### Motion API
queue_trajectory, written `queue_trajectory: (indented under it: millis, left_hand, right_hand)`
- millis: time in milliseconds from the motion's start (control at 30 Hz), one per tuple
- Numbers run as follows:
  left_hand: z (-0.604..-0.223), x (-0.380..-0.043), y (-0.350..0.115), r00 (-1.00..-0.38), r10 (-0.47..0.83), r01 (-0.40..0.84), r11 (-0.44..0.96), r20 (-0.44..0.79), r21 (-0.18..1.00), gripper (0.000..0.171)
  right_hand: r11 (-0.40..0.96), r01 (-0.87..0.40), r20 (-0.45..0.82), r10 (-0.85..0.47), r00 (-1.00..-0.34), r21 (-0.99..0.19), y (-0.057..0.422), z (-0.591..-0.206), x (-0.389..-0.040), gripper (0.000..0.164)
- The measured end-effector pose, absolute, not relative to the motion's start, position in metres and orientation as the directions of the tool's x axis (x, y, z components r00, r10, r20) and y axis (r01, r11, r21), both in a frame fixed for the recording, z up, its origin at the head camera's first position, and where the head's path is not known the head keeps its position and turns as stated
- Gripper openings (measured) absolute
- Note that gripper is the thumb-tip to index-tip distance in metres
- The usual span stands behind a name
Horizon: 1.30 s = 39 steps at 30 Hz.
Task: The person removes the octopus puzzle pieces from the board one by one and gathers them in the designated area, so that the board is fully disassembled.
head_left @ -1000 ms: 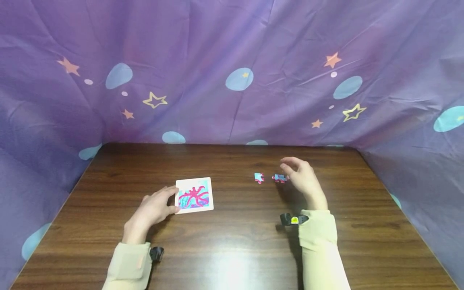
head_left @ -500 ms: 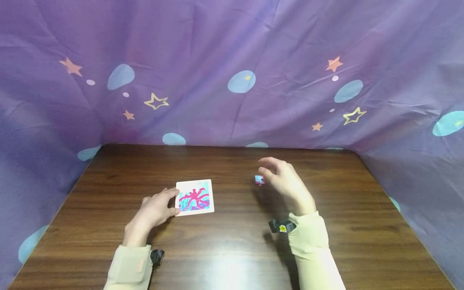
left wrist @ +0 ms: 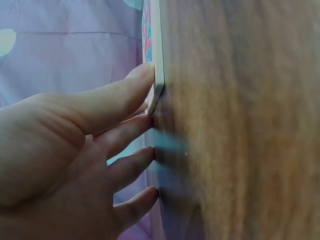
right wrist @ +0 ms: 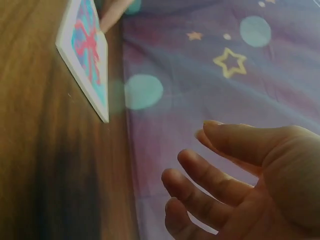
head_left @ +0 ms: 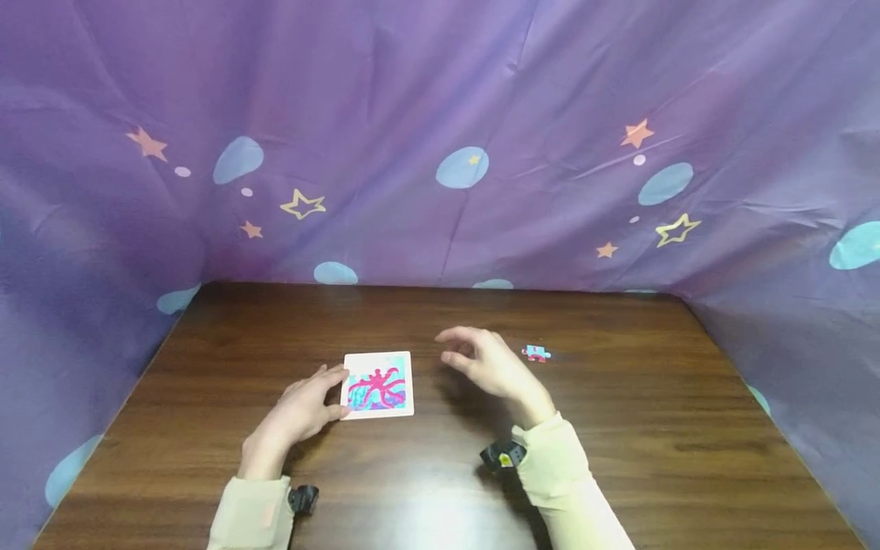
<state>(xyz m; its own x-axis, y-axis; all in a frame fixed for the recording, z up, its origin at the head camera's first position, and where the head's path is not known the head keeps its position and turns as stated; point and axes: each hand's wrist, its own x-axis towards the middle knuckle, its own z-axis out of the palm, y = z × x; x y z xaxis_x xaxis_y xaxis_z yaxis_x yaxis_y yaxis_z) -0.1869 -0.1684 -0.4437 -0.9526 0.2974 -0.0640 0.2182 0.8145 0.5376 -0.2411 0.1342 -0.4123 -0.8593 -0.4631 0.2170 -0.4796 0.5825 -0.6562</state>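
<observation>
In the head view my left hand holds the left edge of a white-framed puzzle tray with a pink octopus picture. Its thumb presses on the tray's rim in the left wrist view, while the other fingers lie along the side and the table. My right hand hovers to the right of the tray, thumb and index finger parted, nothing visible between them. In the right wrist view its fingers are loosely bent. A blue and pink jigsaw piece lies to the right, behind that hand. The tray's upper left part looks white.
Everything lies on a brown wooden table. A purple cloth with stars and blue ovals hangs behind it and along both sides. Dark cameras sit at each wrist.
My right hand has swept left, from over the right-hand jigsaw piece towards the tray. That piece shows again; the other piece is no longer visible. The left hand stays at the tray.
</observation>
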Motion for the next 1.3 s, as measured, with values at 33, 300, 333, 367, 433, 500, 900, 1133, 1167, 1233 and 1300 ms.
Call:
queue_trajectory:
  millis: [33,300,333,367,433,500,900,1133,1167,1233,1300]
  left_hand:
    - [-0.444,-0.186,-0.171,-0.953,0.297,0.217,0.817,-0.066,0.535,0.055]
    - [-0.446,-0.184,-0.177,-0.954,0.297,0.227,0.818,-0.049,0.528,0.055]
    - [-0.446,-0.183,-0.176,-0.952,0.3,0.226,0.816,-0.056,0.532,0.055]
    - [-0.446,-0.182,-0.175,-0.951,0.303,0.224,0.814,-0.064,0.537,0.055]
    - [-0.447,-0.179,-0.172,-0.948,0.309,0.219,0.806,-0.076,0.55,0.055]
    - [-0.447,-0.177,-0.17,-0.947,0.311,0.215,0.8,-0.081,0.56,0.055]
    - [-0.439,-0.181,-0.176,-0.952,0.301,0.219,0.807,-0.062,0.549,0.055]
    - [-0.44,-0.182,-0.171,-0.96,0.27,0.184,0.815,-0.08,0.549,0.056]
    - [-0.441,-0.182,-0.169,-0.96,0.268,0.18,0.816,-0.083,0.549,0.057]
    - [-0.442,-0.182,-0.167,-0.961,0.265,0.178,0.819,-0.084,0.546,0.057]
    - [-0.442,-0.183,-0.166,-0.96,0.27,0.189,0.82,-0.073,0.541,0.056]
  right_hand:
    - [0.57,-0.483,0.208,-0.48,-0.852,-0.665,0.129,-0.415,-0.241,0.026]
    - [0.548,-0.476,0.156,-0.529,-0.834,-0.688,0.101,-0.442,-0.253,0.027]
    - [0.544,-0.47,0.144,-0.535,-0.832,-0.695,0.1,-0.447,-0.255,0.027]
    - [0.541,-0.465,0.132,-0.543,-0.83,-0.7,0.098,-0.451,-0.256,0.027]
    - [0.535,-0.456,0.107,-0.559,-0.822,-0.712,0.096,-0.459,-0.26,0.027]
    - [0.523,-0.461,0.092,-0.584,-0.807,-0.717,0.093,-0.463,-0.264,0.027]
    - [0.611,-0.455,-0.175,-0.7,-0.692,-0.648,0.064,-0.45,-0.294,0.046]
    - [0.596,-0.531,-0.234,-0.767,-0.597,-0.602,0.062,-0.443,-0.311,0.039]
    - [0.592,-0.536,-0.24,-0.775,-0.585,-0.602,0.063,-0.443,-0.312,0.039]
    - [0.58,-0.545,-0.25,-0.788,-0.562,-0.605,0.065,-0.443,-0.314,0.038]
    - [0.573,-0.544,-0.253,-0.794,-0.552,-0.613,0.065,-0.441,-0.315,0.037]
